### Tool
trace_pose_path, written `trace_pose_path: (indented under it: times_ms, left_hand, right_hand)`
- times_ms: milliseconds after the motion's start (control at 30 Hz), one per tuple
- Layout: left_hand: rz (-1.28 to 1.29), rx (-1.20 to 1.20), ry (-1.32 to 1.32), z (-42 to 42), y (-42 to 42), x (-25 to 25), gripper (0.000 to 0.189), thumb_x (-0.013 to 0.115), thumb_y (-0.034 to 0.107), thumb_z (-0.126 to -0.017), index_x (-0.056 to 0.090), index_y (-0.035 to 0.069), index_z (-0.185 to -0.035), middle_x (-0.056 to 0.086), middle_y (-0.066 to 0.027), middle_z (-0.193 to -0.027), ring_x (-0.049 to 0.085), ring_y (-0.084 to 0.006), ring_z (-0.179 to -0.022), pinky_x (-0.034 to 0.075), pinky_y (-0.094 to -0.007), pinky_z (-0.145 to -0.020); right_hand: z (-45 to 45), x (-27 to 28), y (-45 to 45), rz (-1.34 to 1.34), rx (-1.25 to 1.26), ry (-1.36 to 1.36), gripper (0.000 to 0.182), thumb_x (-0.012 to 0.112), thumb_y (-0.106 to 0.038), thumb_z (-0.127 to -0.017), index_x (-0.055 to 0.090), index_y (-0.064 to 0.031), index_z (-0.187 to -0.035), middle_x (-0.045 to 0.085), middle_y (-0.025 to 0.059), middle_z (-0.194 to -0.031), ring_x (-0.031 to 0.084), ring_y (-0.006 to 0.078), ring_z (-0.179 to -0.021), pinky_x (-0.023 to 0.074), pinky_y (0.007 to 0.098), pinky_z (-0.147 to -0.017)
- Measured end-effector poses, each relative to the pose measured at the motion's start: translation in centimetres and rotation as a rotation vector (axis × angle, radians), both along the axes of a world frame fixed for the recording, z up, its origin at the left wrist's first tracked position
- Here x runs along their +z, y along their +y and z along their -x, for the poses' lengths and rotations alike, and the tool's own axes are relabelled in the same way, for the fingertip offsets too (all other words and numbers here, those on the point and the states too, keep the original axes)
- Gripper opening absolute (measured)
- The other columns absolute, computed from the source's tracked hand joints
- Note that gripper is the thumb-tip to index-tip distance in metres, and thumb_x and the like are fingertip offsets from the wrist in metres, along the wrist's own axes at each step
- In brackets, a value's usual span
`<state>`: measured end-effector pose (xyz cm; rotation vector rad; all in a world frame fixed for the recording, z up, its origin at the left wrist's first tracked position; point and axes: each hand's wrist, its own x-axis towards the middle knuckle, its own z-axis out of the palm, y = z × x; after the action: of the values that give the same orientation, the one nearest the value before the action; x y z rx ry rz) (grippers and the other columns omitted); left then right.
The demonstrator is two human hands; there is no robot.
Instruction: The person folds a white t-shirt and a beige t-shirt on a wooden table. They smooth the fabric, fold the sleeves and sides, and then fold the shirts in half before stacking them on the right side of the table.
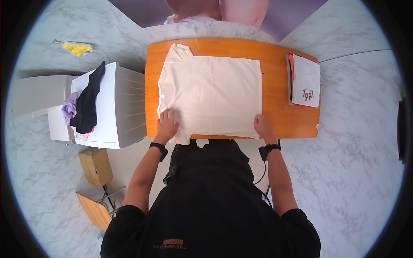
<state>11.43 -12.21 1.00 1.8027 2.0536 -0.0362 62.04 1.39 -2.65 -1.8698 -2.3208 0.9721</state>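
A white short-sleeved T-shirt (222,93) lies spread out on an orange-brown wooden table (274,122), its neckline to the left and its hem to the right. One sleeve points to the far edge, the other hangs over the near edge. My left hand (167,125) rests on the shirt by the neckline and near shoulder, fingers spread apart and palm down. At the near corner of the hem is my right hand (263,125), its fingers curled at the cloth's edge; they seem to pinch the hem, partly hidden by the hand itself.
Folded garments (306,80) are stacked at the table's right end, the top one white with printing. Left of the table, a white cabinet (109,96) bears black (88,103) and purple cloth (68,108). A cardboard box (96,166) and a folding table (93,209) stand lower left.
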Motion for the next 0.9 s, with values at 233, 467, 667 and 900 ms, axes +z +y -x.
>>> trace_pose_path:
  times_ms: [233,467,667,900]
  left_hand:
    - [-0.237,-0.012,-0.193,3.7,18.0,-1.7,0.065,0.078,0.009,-0.093,0.054,0.001,-0.153,0.055,-0.0243,-0.154,0.051,-0.0461,-0.145,0.047,-0.0502,-0.123]
    - [-0.022,-0.070,-0.091,3.8,29.0,-2.7,0.104,0.095,0.026,-0.082,0.041,0.017,-0.170,0.033,-0.0176,-0.180,0.028,-0.0537,-0.163,0.035,-0.0552,-0.134]
    - [0.061,-0.040,-0.023,5.0,30.1,-3.9,0.129,0.102,0.039,-0.071,0.030,0.030,-0.177,0.018,-0.0123,-0.187,0.013,-0.0578,-0.167,0.025,-0.0624,-0.137]
    - [0.023,-0.090,0.038,6.1,30.8,-5.3,0.122,0.097,0.048,-0.076,0.029,0.033,-0.177,0.016,-0.0132,-0.187,0.013,-0.0545,-0.169,0.025,-0.0695,-0.133]
  right_hand:
    - [4.8,0.5,16.1,-0.252,-0.081,0.203,0.018,0.064,-0.007,-0.102,0.076,-0.0026,-0.114,0.076,0.0214,-0.114,0.072,0.0427,-0.109,0.0588,0.0485,-0.094]
    - [9.4,-0.7,23.7,-0.319,0.086,-0.039,0.056,0.073,-0.021,-0.102,0.059,-0.0006,-0.152,0.052,0.0163,-0.167,0.050,0.0372,-0.152,0.0481,0.0446,-0.121]
    - [7.7,-2.9,24.2,-0.226,0.090,-0.126,0.092,0.080,-0.040,-0.098,0.038,-0.0044,-0.171,0.025,0.0122,-0.186,0.026,0.0311,-0.170,0.0285,0.0561,-0.134]
    - [8.4,-1.7,26.1,-0.212,0.120,-0.238,0.103,0.082,-0.053,-0.093,0.033,-0.0102,-0.174,0.022,0.0095,-0.187,0.022,0.0281,-0.172,0.0229,0.0774,-0.129]
